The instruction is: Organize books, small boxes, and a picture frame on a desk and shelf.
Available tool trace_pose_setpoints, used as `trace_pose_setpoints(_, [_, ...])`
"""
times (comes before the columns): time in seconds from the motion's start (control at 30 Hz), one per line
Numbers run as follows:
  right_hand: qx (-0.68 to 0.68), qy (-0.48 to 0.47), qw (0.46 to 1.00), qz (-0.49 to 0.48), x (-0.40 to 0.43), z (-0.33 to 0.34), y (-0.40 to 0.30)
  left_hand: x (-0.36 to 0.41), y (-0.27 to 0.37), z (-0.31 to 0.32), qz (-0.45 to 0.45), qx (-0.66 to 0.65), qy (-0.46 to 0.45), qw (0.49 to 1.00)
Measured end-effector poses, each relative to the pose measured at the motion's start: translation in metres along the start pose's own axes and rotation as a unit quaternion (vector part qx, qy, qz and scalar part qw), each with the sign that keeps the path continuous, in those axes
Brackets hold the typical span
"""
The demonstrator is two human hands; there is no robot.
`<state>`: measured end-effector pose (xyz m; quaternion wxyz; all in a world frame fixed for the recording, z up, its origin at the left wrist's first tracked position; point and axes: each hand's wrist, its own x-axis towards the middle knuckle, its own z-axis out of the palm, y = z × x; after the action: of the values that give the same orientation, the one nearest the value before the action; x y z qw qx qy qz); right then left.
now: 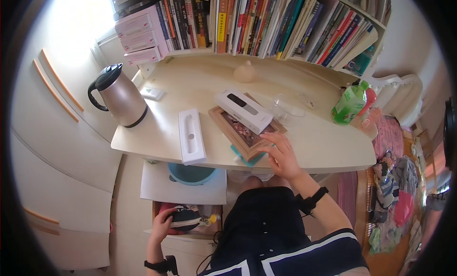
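Low at the left, my left hand (163, 223) holds a dark zippered pouch (184, 219) at its left side, over an open drawer (210, 229); a yellow round charm hangs at the pouch's right. My right hand (282, 155) is above the desk's front edge, fingers apart and bent, its fingertips close to the lower corner of a wooden picture frame (232, 128) and a white product box (244, 110). The box lies slantwise on the frame. A teal item (254, 162) shows under the frame. Left of these lies a white box tray (192, 136) with a long hollow.
An electric kettle (123, 99) stands at the desk's left. Behind the frame are a clear glass bowl (285, 110) and a beige ornament (244, 72). A green bottle (350, 104) stands right. A blue basin (192, 174) sits below the desk edge, and bookshelves (189, 51) line the back.
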<state>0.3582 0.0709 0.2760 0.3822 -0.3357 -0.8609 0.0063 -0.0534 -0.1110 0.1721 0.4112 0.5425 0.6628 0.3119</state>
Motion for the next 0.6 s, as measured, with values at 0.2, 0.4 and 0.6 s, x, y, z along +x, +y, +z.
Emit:
trace_pose_setpoints(0.2, [0.142, -0.099, 0.980, 0.093, -0.028, -0.046, -0.051, -0.024, 0.117, 0.018, 0.011, -0.193, -0.036, 0.980])
trace_pose_setpoints(0.4, [0.324, -0.382, 0.833, 0.234, -0.099, -0.070, -0.122, -0.042, 0.128, 0.086, -0.099, -0.427, -0.159, 0.885])
trace_pose_setpoints(0.6, [0.296, -0.341, 0.804, 0.386, -0.160, -0.073, -0.155, -0.056, 0.108, 0.159, -0.113, -0.339, -0.301, 0.884])
